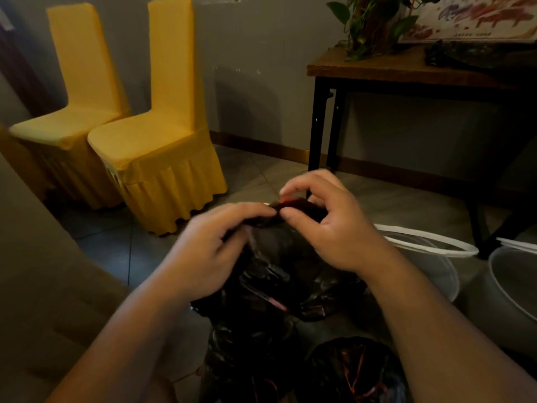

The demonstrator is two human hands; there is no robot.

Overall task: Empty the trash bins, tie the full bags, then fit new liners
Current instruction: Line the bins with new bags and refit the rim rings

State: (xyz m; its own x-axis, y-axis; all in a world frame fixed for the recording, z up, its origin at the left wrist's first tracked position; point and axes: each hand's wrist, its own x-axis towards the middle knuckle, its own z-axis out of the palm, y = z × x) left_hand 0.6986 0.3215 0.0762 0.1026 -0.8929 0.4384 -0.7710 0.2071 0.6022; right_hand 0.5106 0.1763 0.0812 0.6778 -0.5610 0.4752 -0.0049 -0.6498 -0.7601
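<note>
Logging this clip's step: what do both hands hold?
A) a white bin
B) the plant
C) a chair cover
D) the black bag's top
D: the left hand and right hand both pinch the gathered top of the bag.

A restaurant or banquet room is suggested: two chairs (157, 146) in yellow fitted covers with pleated skirts are set side by side against a grey wall (261, 53). The floor (247, 170) is tiled, and a leafy plant (369, 24) and a printed board (476, 16) are kept on a wooden side table (406, 72).
</note>
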